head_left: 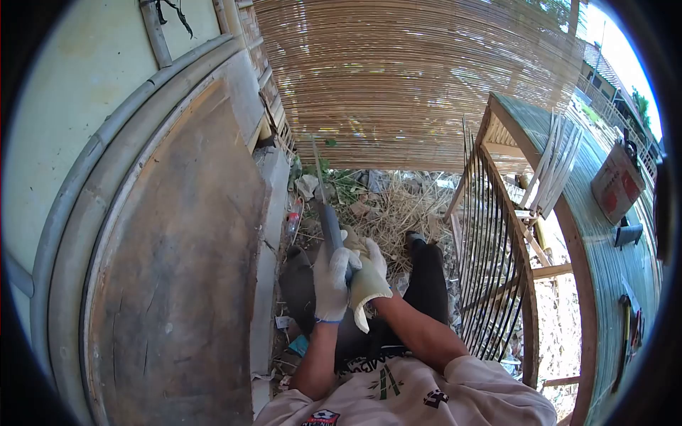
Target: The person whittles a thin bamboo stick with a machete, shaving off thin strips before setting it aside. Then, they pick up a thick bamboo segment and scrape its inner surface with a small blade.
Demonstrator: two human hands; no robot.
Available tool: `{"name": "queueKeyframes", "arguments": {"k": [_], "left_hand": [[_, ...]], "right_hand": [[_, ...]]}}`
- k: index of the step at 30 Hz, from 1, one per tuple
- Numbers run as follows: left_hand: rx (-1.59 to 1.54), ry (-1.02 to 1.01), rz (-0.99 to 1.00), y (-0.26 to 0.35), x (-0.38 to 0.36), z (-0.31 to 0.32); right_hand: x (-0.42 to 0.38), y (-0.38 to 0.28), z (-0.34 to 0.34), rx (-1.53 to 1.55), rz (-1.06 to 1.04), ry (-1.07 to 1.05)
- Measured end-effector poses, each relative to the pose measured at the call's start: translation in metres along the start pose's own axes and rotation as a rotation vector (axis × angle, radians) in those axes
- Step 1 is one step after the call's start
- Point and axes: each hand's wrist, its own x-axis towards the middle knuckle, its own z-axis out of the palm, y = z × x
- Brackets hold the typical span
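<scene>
My left hand, in a white knit glove, is closed around the lower part of a dark grey, flat blade-like piece. That piece points away from me, and a much thinner pale strip runs on beyond its far end. Pressed close against the left hand is my right hand, gloved too, with a loose cream cuff folded at the wrist. Its fingers are curled in, and I cannot tell what they hold. A bit of blue shows between the two hands.
A stained wooden board stands close on the left, beside thick bamboo poles. Ahead hangs a slatted bamboo screen. Dry straw litters the ground. To the right are a barred frame and a bench bearing pale strips and a reddish box.
</scene>
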Motion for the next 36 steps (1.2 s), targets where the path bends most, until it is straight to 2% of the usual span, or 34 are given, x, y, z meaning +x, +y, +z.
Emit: {"name": "queueKeyframes", "arguments": {"k": [1,3,5,7,9,10,11,13,15,17,18,22,24,25,27,28,29,30,31,33,34,35,36], "left_hand": [[0.002,0.0,-0.008,0.007,-0.002,0.0],[0.053,-0.027,0.093,0.025,0.008,0.0],[0.163,-0.052,0.121,0.045,0.02,-0.008],[0.224,-0.046,0.112,0.069,0.037,-0.012],[0.321,-0.089,0.035,0.094,0.069,-0.028],[0.16,-0.072,0.008,0.106,0.075,-0.024],[-0.001,-0.055,-0.019,0.116,0.08,-0.019],[0.579,-0.099,0.285,0.119,0.098,-0.014],[0.616,-0.093,0.303,0.117,0.107,-0.005],[0.667,0.078,0.312,0.111,0.11,0.004],[0.608,0.147,0.392,0.109,0.105,0.022],[0.754,0.09,0.324,0.117,0.106,0.029],[0.688,-0.015,0.136,0.122,0.114,0.027],[0.691,-0.021,0.147,0.121,0.119,0.024],[0.906,-0.126,0.337,0.111,0.123,0.017],[0.72,-0.133,0.321,0.106,0.124,0.018],[0.719,-0.147,0.316,0.101,0.126,0.018],[0.73,-0.086,0.281,0.103,0.122,0.024],[0.738,-0.019,0.244,0.104,0.117,0.028],[0.759,0.022,0.214,0.106,0.112,0.033],[0.816,0.066,0.193,0.109,0.107,0.034],[0.877,0.108,0.172,0.111,0.102,0.034],[0.872,0.111,0.232,0.109,0.099,0.031]], "right_hand": [[-0.003,0.004,-0.001,-0.111,-0.051,-0.003],[-0.007,-0.005,0.026,-0.032,-0.067,0.003],[-0.045,-0.055,0.078,0.415,0.207,0.084],[-0.063,-0.085,0.106,0.215,0.142,0.183],[-0.068,-0.104,0.126,0.185,0.171,0.176],[-0.057,-0.101,0.125,0.178,0.049,0.168],[-0.038,-0.095,0.118,0.24,0.034,0.13],[-0.021,-0.097,0.117,0.262,0.029,0.163],[0.011,-0.095,0.109,0.303,0.076,0.173],[0.025,-0.1,0.109,0.341,0.132,0.186],[0.027,-0.105,0.108,0.311,0.105,0.152],[0.043,-0.103,0.093,0.156,-0.002,0.051],[0.049,-0.106,0.094,0.096,-0.052,0.003],[0.046,-0.107,0.098,0.034,-0.103,0.018],[0.046,-0.108,0.105,-0.014,-0.166,0.043],[0.048,-0.107,0.105,-0.058,-0.125,0.051],[0.049,-0.105,0.104,-0.106,-0.077,0.061],[0.039,-0.11,0.109,-0.143,-0.156,0.078],[0.04,-0.106,0.1,-0.149,-0.147,0.088],[0.048,-0.11,0.087,-0.278,-0.013,-0.042],[0.038,-0.127,0.087,-0.411,-0.072,-0.08],[0.04,-0.133,0.079,-0.413,-0.071,-0.085],[0.045,-0.139,0.071,-0.541,-0.078,-0.167]]}}
